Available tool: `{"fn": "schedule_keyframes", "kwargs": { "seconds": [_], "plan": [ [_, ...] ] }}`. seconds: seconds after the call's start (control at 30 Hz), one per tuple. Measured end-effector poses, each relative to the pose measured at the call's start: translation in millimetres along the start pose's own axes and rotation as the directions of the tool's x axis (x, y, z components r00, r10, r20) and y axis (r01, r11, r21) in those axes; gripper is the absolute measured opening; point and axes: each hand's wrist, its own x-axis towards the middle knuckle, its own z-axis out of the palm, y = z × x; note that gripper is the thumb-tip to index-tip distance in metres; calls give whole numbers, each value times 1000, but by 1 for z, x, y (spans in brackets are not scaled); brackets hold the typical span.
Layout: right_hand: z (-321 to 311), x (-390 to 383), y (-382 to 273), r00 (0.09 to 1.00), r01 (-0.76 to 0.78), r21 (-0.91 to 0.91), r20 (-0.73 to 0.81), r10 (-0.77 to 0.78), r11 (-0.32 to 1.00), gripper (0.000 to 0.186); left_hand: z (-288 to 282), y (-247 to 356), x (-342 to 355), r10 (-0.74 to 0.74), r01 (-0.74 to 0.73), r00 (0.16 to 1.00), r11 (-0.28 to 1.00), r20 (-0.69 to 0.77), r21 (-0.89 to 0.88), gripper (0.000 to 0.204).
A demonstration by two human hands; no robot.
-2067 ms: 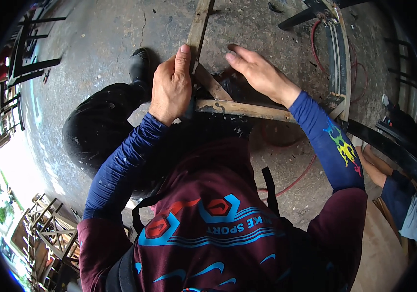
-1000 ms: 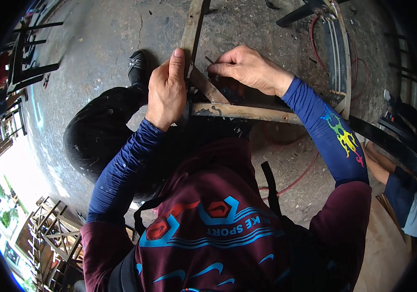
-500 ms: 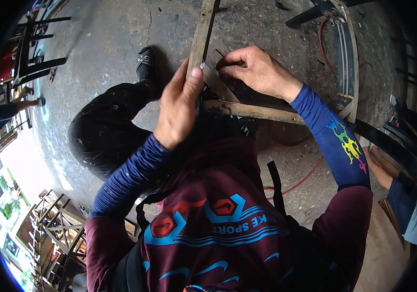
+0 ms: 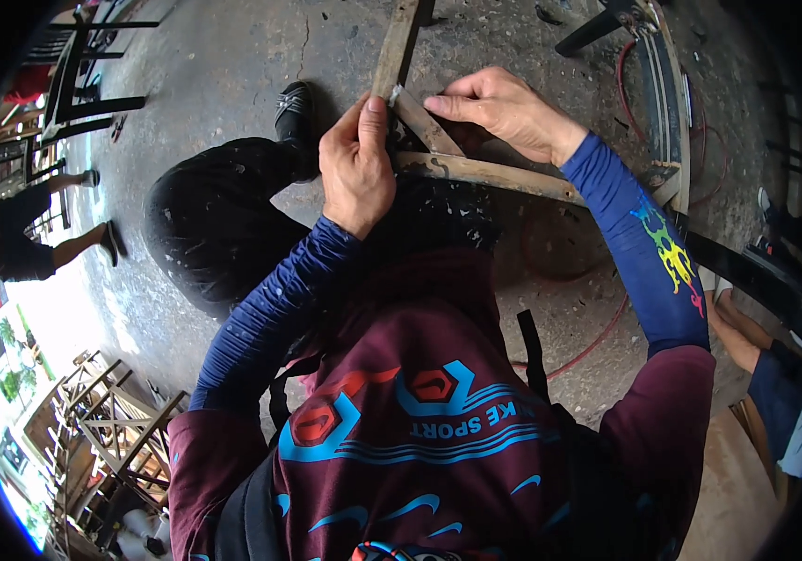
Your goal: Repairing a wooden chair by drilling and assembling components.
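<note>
A wooden frame (image 4: 490, 172) lies across my lap, its rails bare pale wood with dark sides. A short diagonal brace (image 4: 427, 123) spans its corner between a long rail (image 4: 395, 54) pointing away from me and the rail running right. My left hand (image 4: 360, 168) is closed on the frame at that corner, thumb on top by the brace's far end and other fingers mostly hidden. A small whitish spot shows at that end. Just right of the brace, my right hand (image 4: 505, 110) has its fingers bent together; what they hold, if anything, is hidden.
Another dark frame part (image 4: 658, 103) stands at the upper right, near a red hose (image 4: 597, 332) on the concrete floor (image 4: 223, 79). Black frames (image 4: 78, 79) stand at the upper left. Stacked wooden frames (image 4: 125, 425) fill the lower left. Other people's legs (image 4: 73, 248) show at both sides.
Both hands and the frame's corner have shifted away from me. My right fingers, which had a thin dark piece sticking out, now sit closer together beside the brace. A person at left has stepped nearer.
</note>
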Motion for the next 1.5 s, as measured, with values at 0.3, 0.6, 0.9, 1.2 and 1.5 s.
{"fn": "schedule_keyframes", "kwargs": {
  "seconds": [0.3,0.6,0.9,1.2,1.5],
  "plan": [
    [6,-8,-17,987,-152,50,-36,154,987,44,-7,3,3,-109,111,992,993,56,-36,46],
    [5,-2,-21,958,-285,94,71,279,954,42,-3,0,0,-18,20,999,996,28,-87,46],
    [-8,-10,-21,963,-271,43,7,271,962,40,-2,-3,1,-5,10,999,990,33,-141,45],
    [7,-4,-9,998,30,40,-52,-28,999,38,-1,-6,0,-2,5,1000,991,28,-132,48],
    [-6,-2,-5,994,-71,-37,75,73,997,31,-3,-3,-1,-49,58,996,992,72,-116,51]
  ]
}}
